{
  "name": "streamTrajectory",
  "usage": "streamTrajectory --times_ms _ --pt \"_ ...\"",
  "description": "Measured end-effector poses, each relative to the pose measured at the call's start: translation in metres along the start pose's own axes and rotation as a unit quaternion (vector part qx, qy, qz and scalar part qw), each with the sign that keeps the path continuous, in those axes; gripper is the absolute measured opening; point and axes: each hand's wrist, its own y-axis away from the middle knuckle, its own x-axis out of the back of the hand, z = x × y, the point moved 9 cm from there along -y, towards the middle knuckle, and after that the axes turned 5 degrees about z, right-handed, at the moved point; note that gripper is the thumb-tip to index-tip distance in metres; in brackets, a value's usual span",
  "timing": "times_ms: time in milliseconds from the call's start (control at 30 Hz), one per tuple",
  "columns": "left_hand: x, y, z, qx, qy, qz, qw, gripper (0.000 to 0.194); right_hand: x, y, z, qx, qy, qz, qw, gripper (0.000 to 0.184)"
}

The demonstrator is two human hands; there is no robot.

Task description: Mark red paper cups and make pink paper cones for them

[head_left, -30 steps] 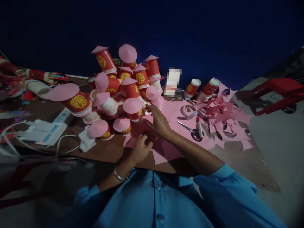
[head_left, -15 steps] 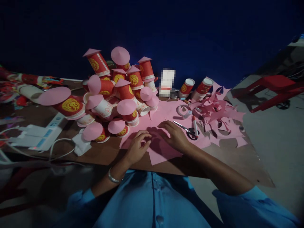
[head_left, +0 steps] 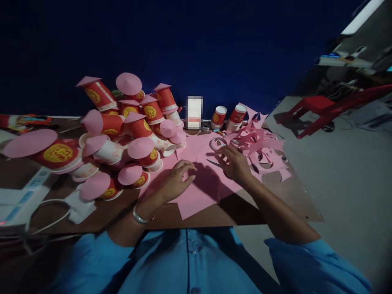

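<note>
Over the pink paper sheets [head_left: 199, 196], my left hand [head_left: 179, 179] is open with its fingers curved and the thumb apart; nothing shows in it. My right hand [head_left: 235, 165] is farther right, fingers bent downward and slightly apart beside a tape roll [head_left: 213, 143]. It covers most of the scissors, whose blade [head_left: 213, 162] points out to the left under the fingers. The glue stick and red-capped marker are largely hidden behind this hand. Whether the fingertips touch anything is unclear.
Left of the paper, several red and white paper cups [head_left: 154, 112] wear pink cone tops. Upright cups [head_left: 219, 117] stand at the back. Cut pink scraps [head_left: 260, 143] lie at right. A power strip [head_left: 27, 196] and white cables are at left. A red stool [head_left: 315, 106] stands beyond the table.
My right hand has moved from above the paper to over the scissors and glue stick. My left hand stays over the paper with its fingers slightly shifted. The view has turned right.
</note>
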Motion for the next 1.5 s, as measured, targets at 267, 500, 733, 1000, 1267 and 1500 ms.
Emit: streamTrajectory --times_ms 267,500,733,1000,1267,1500 --pt "-0.021 -0.042 -0.018 -0.007 -0.006 -0.002 1.0 0.016 0.027 0.001 0.097 -0.137 0.083 0.025 0.987 0.022" --pt "-0.009 -0.023 -0.026 -0.034 -0.223 0.011 0.974 0.025 0.003 0.019 0.071 -0.098 0.171 -0.089 0.976 0.022" --pt "-0.017 -0.014 -0.03 -0.038 -0.353 -0.03 0.934 0.033 -0.029 0.045 0.01 0.022 0.216 -0.185 0.958 0.019" --pt "-0.02 -0.013 -0.033 -0.052 -0.357 -0.039 0.932 0.034 -0.031 0.05 0.017 0.0 0.261 -0.233 0.937 0.02" --pt "-0.019 -0.015 -0.038 -0.051 -0.329 -0.015 0.943 0.028 -0.019 0.011 0.07 -0.113 0.298 -0.21 0.924 0.033" --pt "-0.018 -0.016 -0.042 -0.047 -0.304 -0.019 0.951 0.026 -0.045 -0.02 0.095 -0.089 0.3 -0.246 0.917 0.027"
